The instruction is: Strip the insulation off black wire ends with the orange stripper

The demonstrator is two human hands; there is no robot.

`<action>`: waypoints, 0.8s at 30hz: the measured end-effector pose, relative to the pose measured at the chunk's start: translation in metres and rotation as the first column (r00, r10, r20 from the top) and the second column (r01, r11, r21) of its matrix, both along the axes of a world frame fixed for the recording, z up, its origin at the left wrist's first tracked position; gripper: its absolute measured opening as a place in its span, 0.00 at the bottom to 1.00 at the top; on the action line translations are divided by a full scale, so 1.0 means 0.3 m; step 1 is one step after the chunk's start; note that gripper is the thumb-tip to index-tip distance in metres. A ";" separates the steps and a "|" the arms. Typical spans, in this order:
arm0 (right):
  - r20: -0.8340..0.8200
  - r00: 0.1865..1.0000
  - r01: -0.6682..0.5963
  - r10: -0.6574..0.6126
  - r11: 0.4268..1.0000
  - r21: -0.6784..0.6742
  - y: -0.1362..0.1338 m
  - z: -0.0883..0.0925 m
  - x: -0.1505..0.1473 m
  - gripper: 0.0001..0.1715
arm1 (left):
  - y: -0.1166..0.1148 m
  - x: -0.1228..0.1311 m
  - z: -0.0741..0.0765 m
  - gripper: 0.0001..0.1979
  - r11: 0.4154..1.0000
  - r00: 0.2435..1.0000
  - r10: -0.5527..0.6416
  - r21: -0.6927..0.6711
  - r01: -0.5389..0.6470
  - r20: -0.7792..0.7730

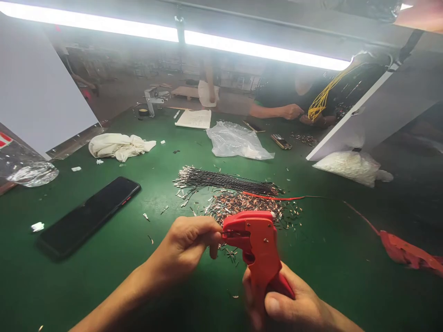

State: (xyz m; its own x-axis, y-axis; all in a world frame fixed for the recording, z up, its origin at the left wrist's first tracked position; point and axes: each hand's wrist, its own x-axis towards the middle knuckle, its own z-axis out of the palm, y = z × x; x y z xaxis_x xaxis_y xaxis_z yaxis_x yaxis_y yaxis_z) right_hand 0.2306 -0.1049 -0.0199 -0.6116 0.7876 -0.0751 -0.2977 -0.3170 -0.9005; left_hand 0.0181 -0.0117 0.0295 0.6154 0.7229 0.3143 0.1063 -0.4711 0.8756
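— Where is bare room left on the green table (328, 258)?

— A wide stretch is left open on the right, between the heap of wire scraps (252, 203) and the red rag (404, 251). Its far edge is crossed by a thin red wire (277, 198).

— And on the left?

— That side is barred by a black phone (88, 216); a free lane is found between it and the left hand (188, 244). Straight ahead, passage is blocked by the red tool (258, 244) gripped in the right hand (294, 306), then by the scraps and the wire bundle (228, 182).

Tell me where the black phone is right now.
Head view: the black phone lies flat on the green table at the left, nearer than the white cloth and left of the left hand at the red hand tool.
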 end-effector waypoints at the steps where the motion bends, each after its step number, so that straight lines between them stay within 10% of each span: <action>1: 0.020 1.000 -0.007 0.007 1.000 0.022 0.000 0.001 0.004 0.23 | 0.001 -0.003 0.006 0.15 0.999 1.000 -0.022 -0.036 0.022 -0.011; 10: 0.150 0.989 -0.004 -0.001 0.999 0.034 -0.002 -0.002 0.019 0.23 | 0.007 -0.021 0.014 0.17 0.947 0.991 -0.106 -0.311 0.073 -0.088; 24: -0.064 0.997 0.031 -0.041 0.987 -0.157 -0.006 -0.005 0.011 0.23 | 0.009 -0.013 0.020 0.17 0.977 0.991 -0.014 -0.212 -0.015 -0.137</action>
